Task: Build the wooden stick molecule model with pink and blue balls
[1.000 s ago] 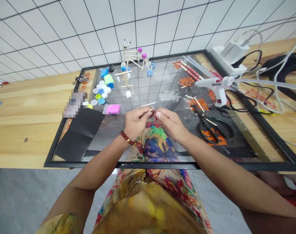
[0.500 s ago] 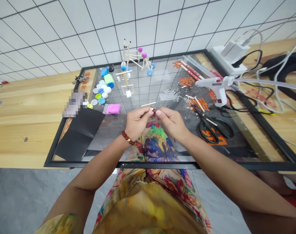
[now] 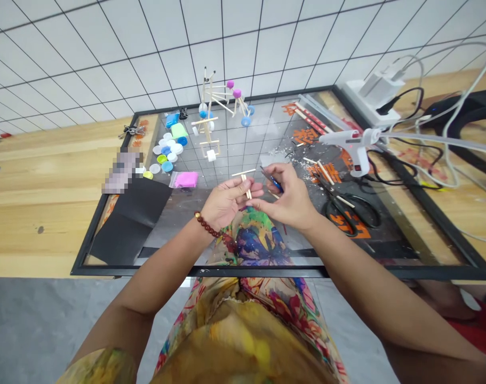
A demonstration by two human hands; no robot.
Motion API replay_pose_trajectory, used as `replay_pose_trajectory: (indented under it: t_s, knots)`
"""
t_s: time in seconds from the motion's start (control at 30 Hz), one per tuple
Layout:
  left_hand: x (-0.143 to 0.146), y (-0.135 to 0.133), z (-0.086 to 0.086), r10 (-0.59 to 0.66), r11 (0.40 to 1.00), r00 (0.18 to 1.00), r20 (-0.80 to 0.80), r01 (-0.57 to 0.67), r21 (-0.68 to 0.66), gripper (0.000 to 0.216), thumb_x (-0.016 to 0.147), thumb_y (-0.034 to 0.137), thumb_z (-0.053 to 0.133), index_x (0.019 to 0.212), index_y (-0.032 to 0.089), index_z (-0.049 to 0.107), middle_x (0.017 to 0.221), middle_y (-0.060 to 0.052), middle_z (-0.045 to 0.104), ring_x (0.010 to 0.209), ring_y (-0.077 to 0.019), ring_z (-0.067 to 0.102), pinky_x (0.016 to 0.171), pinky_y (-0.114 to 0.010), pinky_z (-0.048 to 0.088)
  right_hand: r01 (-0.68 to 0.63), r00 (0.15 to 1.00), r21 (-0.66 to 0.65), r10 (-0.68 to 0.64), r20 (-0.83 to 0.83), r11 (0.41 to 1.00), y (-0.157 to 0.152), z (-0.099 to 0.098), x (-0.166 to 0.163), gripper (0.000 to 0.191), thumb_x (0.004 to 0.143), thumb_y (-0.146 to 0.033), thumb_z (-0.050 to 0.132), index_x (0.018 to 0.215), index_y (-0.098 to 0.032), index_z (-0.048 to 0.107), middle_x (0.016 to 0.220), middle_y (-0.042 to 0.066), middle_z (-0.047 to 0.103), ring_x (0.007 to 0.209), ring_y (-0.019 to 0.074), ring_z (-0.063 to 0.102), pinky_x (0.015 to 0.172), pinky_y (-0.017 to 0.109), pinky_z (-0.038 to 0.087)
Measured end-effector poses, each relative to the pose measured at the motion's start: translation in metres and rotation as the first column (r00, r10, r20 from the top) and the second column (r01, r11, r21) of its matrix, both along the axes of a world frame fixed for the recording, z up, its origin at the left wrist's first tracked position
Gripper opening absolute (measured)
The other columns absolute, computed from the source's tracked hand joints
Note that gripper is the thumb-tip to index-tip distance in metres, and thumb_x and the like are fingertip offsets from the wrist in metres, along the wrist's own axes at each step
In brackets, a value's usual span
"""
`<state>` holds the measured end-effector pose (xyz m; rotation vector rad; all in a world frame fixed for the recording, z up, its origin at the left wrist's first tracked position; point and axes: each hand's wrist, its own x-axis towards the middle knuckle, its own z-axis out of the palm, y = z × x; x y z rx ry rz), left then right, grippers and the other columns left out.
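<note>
My left hand (image 3: 222,205), wearing a beaded bracelet, pinches short pale wooden sticks (image 3: 246,188) that stand side by side between thumb and fingers. My right hand (image 3: 293,200) grips a slim blue pen-like tool (image 3: 275,183) with a dark pointed tip; its exact kind is unclear. The right thumb reaches to the lower end of the sticks. Just beyond the left fingers, a loose stick (image 3: 244,173) lies on the glass-topped board. Farther back stands a stick structure (image 3: 216,96) with pink pieces and blue and white round caps.
On the right lie black-handled scissors (image 3: 349,210), a white glue gun (image 3: 355,144) and a white power strip (image 3: 368,101) with trailing cables. Bottle caps (image 3: 166,151), a pink packet (image 3: 185,180) and black paper (image 3: 136,218) are on the left. A dark frame (image 3: 243,271) edges the board.
My hands have moved slightly apart. My left fingers have opened out, showing the sticks upright, and the blue tool now shows in my right hand.
</note>
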<state>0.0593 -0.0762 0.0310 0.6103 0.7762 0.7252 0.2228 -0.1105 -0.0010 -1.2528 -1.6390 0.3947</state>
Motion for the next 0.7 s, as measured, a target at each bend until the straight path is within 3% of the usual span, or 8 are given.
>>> replay_pose_trajectory:
  t_s: [0.2,0.5,0.7]
  knots:
    - [0.0010,0.0000,-0.0013,0.022,0.999,1.000,0.021,-0.022,-0.027,0.005,0.086,0.011,0.064,0.082,0.012,0.067,0.073,-0.004,0.072,0.071,-0.0118,0.071,0.077,-0.024,0.052,0.076,0.973,0.077,-0.091,0.213,0.994,-0.0019,-0.0015,0.0039,0.056,0.073,-0.060,0.070,0.112,-0.023,0.052,0.102,0.008,0.069,0.087,0.0251,0.069,0.076,0.038,0.054]
    - [0.0021,0.0003,-0.0038,0.040,0.998,0.999,-0.005,-0.040,0.039,0.005,0.079,0.012,0.073,0.080,0.013,0.068,0.074,-0.003,0.072,0.073,-0.0123,0.070,0.075,-0.025,0.052,0.169,0.961,0.024,-0.170,0.219,0.985,-0.0044,-0.0034,-0.0023,0.053,0.075,-0.062,0.067,0.108,-0.023,0.056,0.097,0.008,0.071,0.082,0.0256,0.070,0.072,0.036,0.053]
    - [0.0017,0.0004,-0.0040,0.113,0.994,0.994,-0.010,-0.113,0.001,0.008,0.080,0.014,0.071,0.077,0.014,0.064,0.076,-0.003,0.072,0.074,-0.0133,0.070,0.069,-0.023,0.050,0.074,0.973,0.000,-0.073,0.218,0.997,-0.0007,-0.0026,-0.0004,0.063,0.069,-0.064,0.072,0.112,-0.021,0.054,0.103,0.010,0.071,0.086,0.0278,0.071,0.075,0.038,0.054]
